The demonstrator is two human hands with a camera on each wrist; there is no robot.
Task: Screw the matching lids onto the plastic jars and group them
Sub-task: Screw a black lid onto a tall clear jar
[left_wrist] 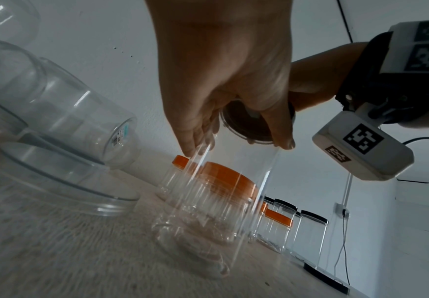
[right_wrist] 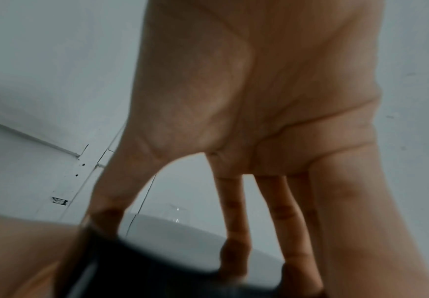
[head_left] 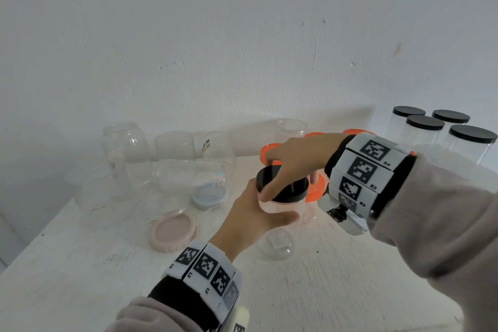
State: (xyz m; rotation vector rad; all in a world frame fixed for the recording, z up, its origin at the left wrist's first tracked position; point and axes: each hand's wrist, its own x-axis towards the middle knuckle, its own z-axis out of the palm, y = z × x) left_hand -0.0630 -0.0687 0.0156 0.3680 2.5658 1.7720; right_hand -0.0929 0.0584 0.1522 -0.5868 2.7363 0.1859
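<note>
My left hand (head_left: 252, 217) wraps the clear jar (head_left: 280, 206) just below its neck, holding it upright at the middle of the white table (head_left: 336, 291). My right hand (head_left: 293, 160) arches over the top, its fingertips (right_wrist: 235, 250) spread around the rim of the black lid (head_left: 281, 183) and gripping it. I count four black-lidded jars (head_left: 442, 132) grouped at far right and at least three orange lids (head_left: 315, 188) behind my hands. At left lie several open clear jars (head_left: 126, 148), a pink lid (head_left: 172, 232) and a blue lid (head_left: 210, 195). Two jars carry stickers, too small to read.
</note>
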